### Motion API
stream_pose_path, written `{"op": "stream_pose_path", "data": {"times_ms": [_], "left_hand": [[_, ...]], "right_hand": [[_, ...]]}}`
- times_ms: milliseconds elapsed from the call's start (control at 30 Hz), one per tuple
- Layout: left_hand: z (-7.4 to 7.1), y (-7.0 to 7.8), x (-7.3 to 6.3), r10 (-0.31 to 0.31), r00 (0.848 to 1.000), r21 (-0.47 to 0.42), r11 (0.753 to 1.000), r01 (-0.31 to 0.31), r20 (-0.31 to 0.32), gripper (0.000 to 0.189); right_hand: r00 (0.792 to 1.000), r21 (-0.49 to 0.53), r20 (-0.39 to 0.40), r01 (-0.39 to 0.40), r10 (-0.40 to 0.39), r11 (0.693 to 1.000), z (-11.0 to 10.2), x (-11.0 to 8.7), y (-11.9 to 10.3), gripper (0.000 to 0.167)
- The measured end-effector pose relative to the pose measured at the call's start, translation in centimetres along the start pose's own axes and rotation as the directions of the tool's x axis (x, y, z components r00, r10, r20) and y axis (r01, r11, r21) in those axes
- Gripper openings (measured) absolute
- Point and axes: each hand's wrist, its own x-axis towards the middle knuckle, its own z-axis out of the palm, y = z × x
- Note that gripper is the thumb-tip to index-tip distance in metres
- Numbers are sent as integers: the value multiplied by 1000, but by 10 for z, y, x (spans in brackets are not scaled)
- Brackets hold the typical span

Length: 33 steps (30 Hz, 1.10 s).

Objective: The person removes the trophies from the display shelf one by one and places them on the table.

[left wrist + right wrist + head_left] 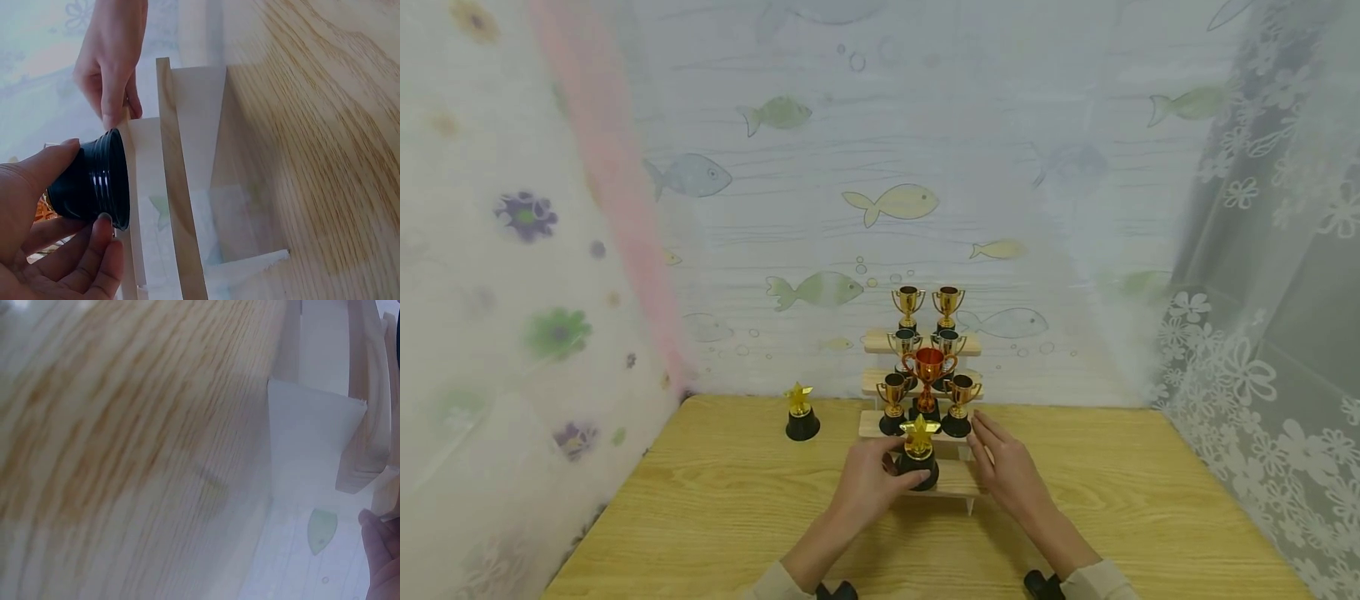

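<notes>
My left hand [871,477] grips the black base of a gold star trophy [919,450] between thumb and fingers, at the front step of a wooden tiered stand [958,479]. In the left wrist view the underside of that black base [94,181] faces the step planks, tilted by the camera. My right hand [1011,471] is at the stand's right end, fingers fairly straight, fingertips touching or very near a plank end beside a small gold cup trophy [960,400]. In the right wrist view only part of the right hand [382,556] shows, by the planks.
Small gold cups [907,304] stand on the top step, and more cups are on the steps below. A larger orange-red cup [928,371] rises among them. Another star trophy [802,421] stands on the wooden table [722,500] to the left. Patterned curtains [880,150] surround the table.
</notes>
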Motion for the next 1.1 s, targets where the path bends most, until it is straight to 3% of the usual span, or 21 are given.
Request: {"op": "stream_pose_path", "data": {"times_ms": [267, 1100], "left_hand": [[-7, -4, -2, 14, 1000, 15, 1000, -14, -15, 53], [-32, -21, -15, -42, 997, 24, 999, 44, -61, 55]], "right_hand": [[999, 6, 31, -16, 15, 1000, -1, 1, 1, 39], [1000, 5, 21, -9, 9, 1000, -1, -1, 1, 39]]}}
